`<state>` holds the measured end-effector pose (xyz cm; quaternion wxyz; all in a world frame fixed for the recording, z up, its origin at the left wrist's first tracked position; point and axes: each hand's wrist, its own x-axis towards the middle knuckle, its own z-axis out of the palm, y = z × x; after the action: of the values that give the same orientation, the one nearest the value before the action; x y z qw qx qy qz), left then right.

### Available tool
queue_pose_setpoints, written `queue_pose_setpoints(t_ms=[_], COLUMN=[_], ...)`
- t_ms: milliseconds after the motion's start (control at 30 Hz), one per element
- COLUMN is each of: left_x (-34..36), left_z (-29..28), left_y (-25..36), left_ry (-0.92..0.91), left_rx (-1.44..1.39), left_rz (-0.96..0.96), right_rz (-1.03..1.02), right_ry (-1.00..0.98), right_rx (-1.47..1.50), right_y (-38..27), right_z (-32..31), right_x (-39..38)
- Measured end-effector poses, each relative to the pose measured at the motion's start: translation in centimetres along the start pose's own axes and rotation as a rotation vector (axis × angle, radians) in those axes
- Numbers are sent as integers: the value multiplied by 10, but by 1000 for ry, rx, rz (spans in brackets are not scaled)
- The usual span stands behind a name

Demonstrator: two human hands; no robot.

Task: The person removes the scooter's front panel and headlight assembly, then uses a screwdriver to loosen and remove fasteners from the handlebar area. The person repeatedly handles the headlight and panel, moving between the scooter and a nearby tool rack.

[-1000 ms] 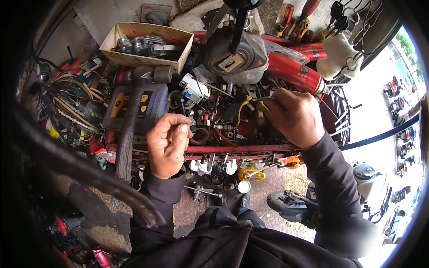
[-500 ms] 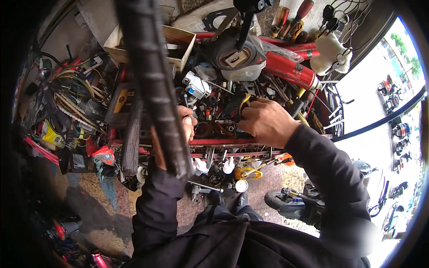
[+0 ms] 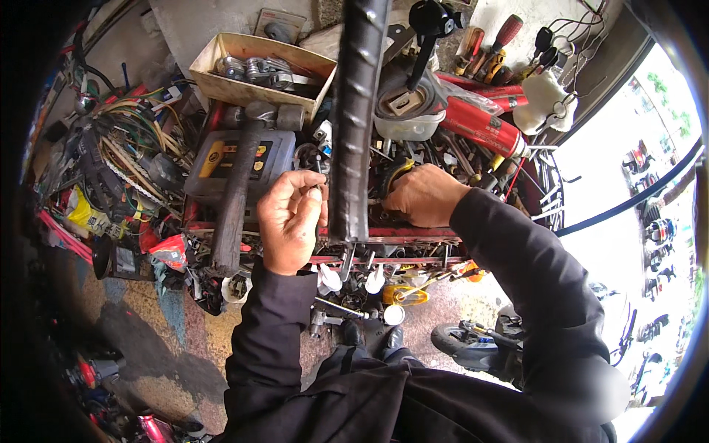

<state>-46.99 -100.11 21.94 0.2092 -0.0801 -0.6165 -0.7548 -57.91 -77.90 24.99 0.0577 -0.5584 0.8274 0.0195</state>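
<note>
My left hand (image 3: 289,225) is raised over the front edge of a red tool tray (image 3: 402,235), its fingers curled and thumb pressed to the forefinger. A small dark piece seems to show at the fingertips, too small to name. Down among the tray's loose tools and small parts is my right hand (image 3: 427,196), fingers bent together; its fingertips are hidden, so what they grip cannot be seen. Beside those fingers lies a yellow and black curved object (image 3: 399,173). A hammer (image 3: 240,199) with a dark handle rests left of my left hand, across a grey plastic case (image 3: 277,151).
A dark ribbed bar (image 3: 356,125) hangs close in front, across the middle. Behind the tray are a cream box (image 3: 319,70) of metal parts, a red canister (image 3: 480,127) and screwdrivers (image 3: 508,31). Bundled cables (image 3: 122,151) lie left; a scooter (image 3: 473,343) stands right.
The hanging bar has shifted right across the view, uncovering my left hand, the case and the hammer's head. My left hand has turned palm-up; my right hand stays in the tray.
</note>
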Motion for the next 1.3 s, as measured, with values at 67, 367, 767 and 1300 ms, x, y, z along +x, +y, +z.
queue_pose_setpoints(t_ms=[67,367,767,1300], left_x=[0,3,-83,-96], left_z=[-1,-1,47,60], left_y=[0,-5,41,33], left_ry=[3,33,-182,-441], left_rx=[-13,27,264,407], left_rz=[-6,32,-135,-53], right_rz=[-39,5,268,480], right_ry=[15,188,871,661], right_rx=[-18,82,827,1278], right_y=[2,1,-127,-149], right_z=[3,-4,10,41], right_x=[-1,-14,-73,-106])
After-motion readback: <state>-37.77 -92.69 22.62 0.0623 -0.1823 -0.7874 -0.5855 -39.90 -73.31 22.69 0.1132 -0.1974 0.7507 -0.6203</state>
